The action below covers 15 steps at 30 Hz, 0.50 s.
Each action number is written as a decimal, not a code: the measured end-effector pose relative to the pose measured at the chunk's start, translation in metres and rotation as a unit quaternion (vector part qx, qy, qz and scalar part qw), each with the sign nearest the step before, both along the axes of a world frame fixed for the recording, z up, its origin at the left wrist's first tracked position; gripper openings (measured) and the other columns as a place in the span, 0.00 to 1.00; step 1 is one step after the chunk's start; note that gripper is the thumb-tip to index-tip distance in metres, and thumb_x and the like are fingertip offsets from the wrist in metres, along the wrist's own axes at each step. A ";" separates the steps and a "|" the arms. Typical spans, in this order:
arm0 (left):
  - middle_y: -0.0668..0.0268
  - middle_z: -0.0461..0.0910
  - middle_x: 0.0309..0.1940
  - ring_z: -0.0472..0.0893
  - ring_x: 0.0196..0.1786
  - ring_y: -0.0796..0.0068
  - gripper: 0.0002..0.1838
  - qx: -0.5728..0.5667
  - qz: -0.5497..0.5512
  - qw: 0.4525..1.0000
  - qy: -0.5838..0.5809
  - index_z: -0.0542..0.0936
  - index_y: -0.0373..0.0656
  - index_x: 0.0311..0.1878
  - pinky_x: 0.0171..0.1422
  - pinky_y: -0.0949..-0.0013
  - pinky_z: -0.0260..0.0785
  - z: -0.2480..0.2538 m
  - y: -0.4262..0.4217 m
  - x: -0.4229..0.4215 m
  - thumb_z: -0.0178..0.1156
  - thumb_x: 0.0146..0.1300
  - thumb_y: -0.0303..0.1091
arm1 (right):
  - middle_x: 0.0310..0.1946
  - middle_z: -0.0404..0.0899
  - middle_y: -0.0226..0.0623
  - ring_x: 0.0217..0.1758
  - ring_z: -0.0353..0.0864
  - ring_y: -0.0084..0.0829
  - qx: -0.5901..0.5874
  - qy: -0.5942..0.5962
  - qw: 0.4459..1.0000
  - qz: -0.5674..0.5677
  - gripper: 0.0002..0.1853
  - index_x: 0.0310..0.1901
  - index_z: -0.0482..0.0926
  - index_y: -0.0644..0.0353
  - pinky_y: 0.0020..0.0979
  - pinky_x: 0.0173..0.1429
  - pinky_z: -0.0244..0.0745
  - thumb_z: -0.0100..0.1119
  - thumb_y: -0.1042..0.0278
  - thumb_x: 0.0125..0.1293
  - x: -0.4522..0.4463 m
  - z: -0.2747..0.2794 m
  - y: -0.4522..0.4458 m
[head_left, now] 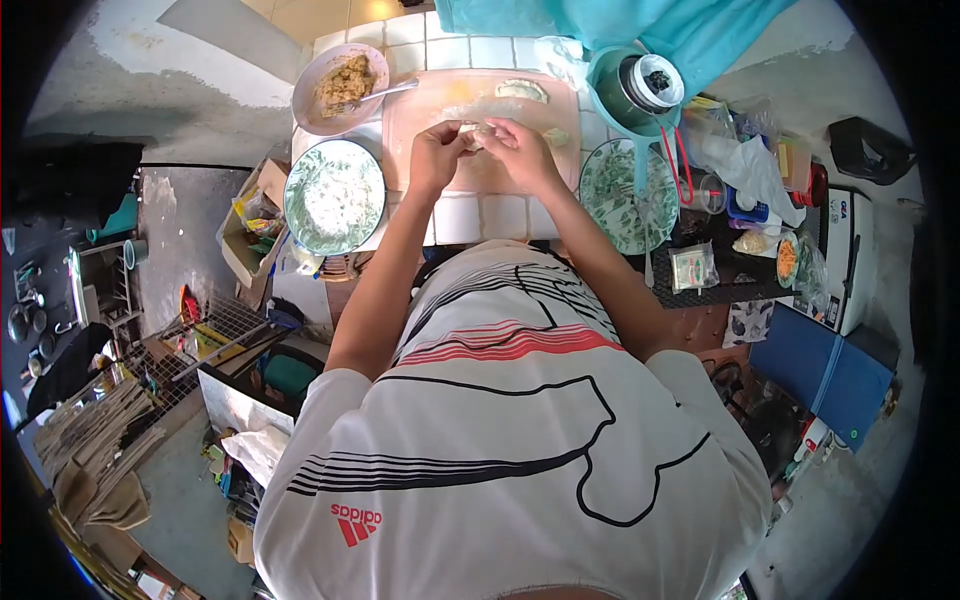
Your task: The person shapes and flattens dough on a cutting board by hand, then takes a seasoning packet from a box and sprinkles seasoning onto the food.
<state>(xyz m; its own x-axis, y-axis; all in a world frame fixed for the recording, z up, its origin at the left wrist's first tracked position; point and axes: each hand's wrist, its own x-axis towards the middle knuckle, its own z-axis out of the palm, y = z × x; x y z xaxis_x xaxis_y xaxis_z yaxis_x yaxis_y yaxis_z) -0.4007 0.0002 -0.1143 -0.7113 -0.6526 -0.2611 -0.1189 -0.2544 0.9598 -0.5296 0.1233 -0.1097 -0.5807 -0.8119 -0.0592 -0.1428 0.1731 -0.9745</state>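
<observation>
My left hand and my right hand meet above a pale pink board. Their fingertips pinch a small piece of whitish dough between them, partly hidden by the fingers. Beyond the hands, a crescent-shaped filled dumpling lies on the board. A small flat pale piece rests right of my right hand. Loose flour is smeared over the board. To the upper left stands a bowl of brownish filling, a metal utensil leaning across its rim.
A patterned plate holding white flour stands left of the board. On the right are another green patterned plate, a teal saucepan and red tongs. Packets and bags crowd the dark right-hand surface. White tiles edge the counter.
</observation>
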 end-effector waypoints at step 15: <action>0.58 0.85 0.38 0.85 0.45 0.61 0.11 -0.330 -0.041 0.925 -0.183 0.85 0.39 0.48 0.49 0.60 0.78 0.002 -0.024 -0.014 0.70 0.62 0.29 | 0.34 0.83 0.42 0.42 0.83 0.46 0.079 0.331 0.939 0.048 0.10 0.42 0.83 0.61 0.44 0.50 0.79 0.69 0.65 0.65 -0.019 -0.007 -0.024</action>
